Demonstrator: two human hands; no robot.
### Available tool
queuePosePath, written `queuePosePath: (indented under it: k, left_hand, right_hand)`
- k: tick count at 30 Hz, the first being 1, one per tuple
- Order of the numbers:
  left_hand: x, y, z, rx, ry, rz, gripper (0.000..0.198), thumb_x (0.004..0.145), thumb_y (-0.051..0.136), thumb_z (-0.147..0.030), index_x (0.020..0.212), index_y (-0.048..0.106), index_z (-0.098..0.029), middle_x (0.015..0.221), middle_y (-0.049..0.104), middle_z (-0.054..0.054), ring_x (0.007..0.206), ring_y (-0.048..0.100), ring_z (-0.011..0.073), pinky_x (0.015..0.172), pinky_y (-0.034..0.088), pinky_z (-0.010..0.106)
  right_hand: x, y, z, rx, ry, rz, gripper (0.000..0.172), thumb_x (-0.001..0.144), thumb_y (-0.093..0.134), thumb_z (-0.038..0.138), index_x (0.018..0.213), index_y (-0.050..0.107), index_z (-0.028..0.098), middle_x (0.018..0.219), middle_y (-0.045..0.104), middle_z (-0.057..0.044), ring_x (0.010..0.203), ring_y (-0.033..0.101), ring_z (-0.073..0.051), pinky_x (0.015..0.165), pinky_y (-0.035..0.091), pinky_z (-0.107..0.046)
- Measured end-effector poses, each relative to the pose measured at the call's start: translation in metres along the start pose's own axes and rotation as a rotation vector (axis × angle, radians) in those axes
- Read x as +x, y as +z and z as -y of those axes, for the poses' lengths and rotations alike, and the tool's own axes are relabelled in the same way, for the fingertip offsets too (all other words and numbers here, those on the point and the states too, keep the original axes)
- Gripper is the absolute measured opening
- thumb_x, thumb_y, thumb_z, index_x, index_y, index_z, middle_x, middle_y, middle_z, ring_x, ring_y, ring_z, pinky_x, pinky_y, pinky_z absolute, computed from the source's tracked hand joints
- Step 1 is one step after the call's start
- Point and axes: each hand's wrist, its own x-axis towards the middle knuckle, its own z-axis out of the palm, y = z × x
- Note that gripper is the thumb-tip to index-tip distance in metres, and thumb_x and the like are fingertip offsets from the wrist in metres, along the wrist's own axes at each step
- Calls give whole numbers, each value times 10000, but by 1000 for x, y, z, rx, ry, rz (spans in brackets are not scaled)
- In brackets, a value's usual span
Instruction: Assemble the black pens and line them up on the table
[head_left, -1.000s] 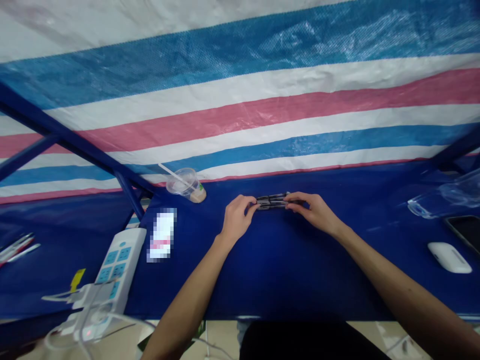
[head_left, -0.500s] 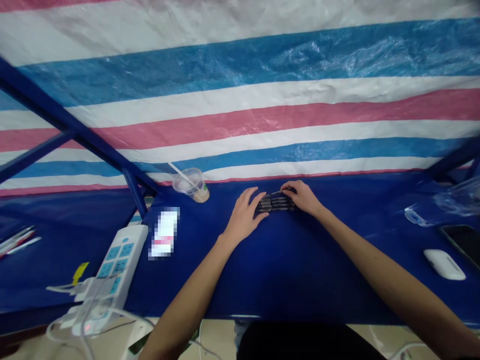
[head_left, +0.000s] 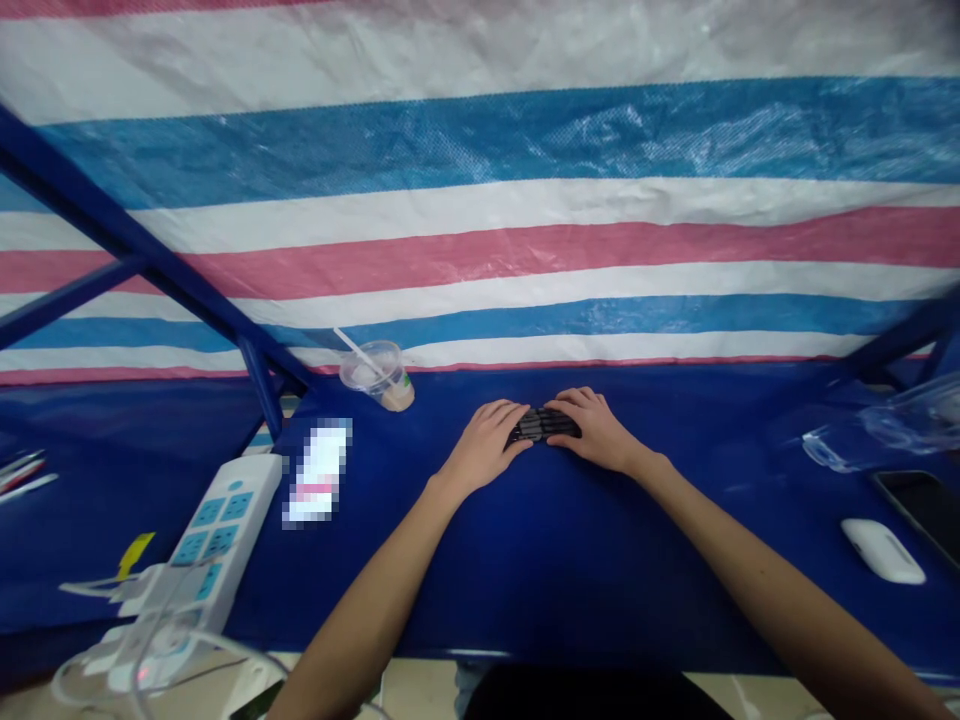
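Observation:
Several black pens [head_left: 537,425] lie side by side in a compact row on the blue table [head_left: 570,560]. My left hand [head_left: 487,440] closes around their left end, thumb at the near side and fingers at the far side. At the right end, my right hand [head_left: 596,430] grips the same row between its thumb and curled fingers. The pens' two ends are partly hidden under my fingers; their middle shows between my hands.
At the back left stands a plastic cup with a straw [head_left: 386,375]. A bright, pixelated screen [head_left: 321,470] and a white power strip [head_left: 217,530] with cables lie left. Rightward are a white earphone case [head_left: 883,550], a dark phone [head_left: 922,505] and clear plastic [head_left: 900,425]. Striped sheeting [head_left: 525,250] hangs behind.
My right hand has gone from pinching one pen at the row's far edge to gripping the row's right end. My left fingers have closed in, and the pens now sit tightly together.

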Motion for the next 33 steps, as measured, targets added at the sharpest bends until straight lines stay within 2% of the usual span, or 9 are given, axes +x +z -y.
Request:
queuePosePath:
  k: [5, 10, 20, 22, 28, 30, 33]
  left_hand:
    - [-2, -12, -6, -57, 41, 66, 535, 946, 678, -489, 1417, 552, -267, 1374, 641, 74, 1327, 548, 286, 1151, 433, 493]
    - [-1, -17, -13, -89, 63, 107, 522, 921, 709, -433, 1402, 573, -284, 1347, 647, 62, 1298, 549, 281, 1144, 428, 491]
    - [-1, -19, -19, -82, 42, 136, 547, 905, 722, -421, 1413, 564, -294, 1358, 617, 65, 1304, 526, 280, 1152, 429, 495]
    - [0, -19, -20, -84, 36, 140, 562, 901, 727, -424, 1423, 557, -301, 1371, 609, 66, 1318, 519, 283, 1158, 428, 501]
    - [1, -23, -22, -101, 40, 147, 586, 924, 705, -437, 1466, 512, -323, 1428, 569, 66, 1347, 508, 285, 1169, 432, 505]
    - [1, -23, -23, -106, 56, 127, 528, 945, 682, -431, 1437, 530, -312, 1438, 560, 73, 1349, 507, 286, 1163, 439, 512]
    - [1, -22, -23, -105, 78, 68, 338, 958, 665, -423, 1251, 627, -258, 1418, 571, 87, 1340, 510, 291, 1141, 458, 521]
  right_hand:
    - [-15, -7, 6, 36, -35, 27, 479, 871, 779, 455, 1280, 625, 259, 1257, 642, -109, 1117, 549, -316, 953, 464, -514]
    - [-28, -8, 9, 37, -28, 11, 483, 877, 763, 492, 1278, 626, 261, 1237, 641, -110, 1098, 550, -309, 953, 470, -506]
    - [-42, -10, 10, -11, -63, -67, 566, 911, 707, 542, 1382, 568, 260, 1332, 592, -137, 1222, 494, -349, 1005, 445, -548]
    - [-43, -12, 13, -5, -84, -101, 511, 916, 706, 523, 1339, 601, 256, 1325, 588, -139, 1220, 491, -349, 1003, 445, -549]
    - [-43, -13, 24, 54, -185, -152, 179, 961, 674, 400, 1041, 729, 249, 1254, 612, -121, 1204, 492, -327, 1009, 443, -545]
    - [-43, -14, 27, 74, -194, -129, 153, 965, 673, 376, 1021, 746, 254, 1248, 618, -117, 1208, 489, -325, 1008, 444, -547]
    - [-42, -14, 28, 110, -200, -103, 123, 945, 703, 373, 983, 767, 275, 1256, 623, -103, 1213, 486, -326, 999, 448, -546]
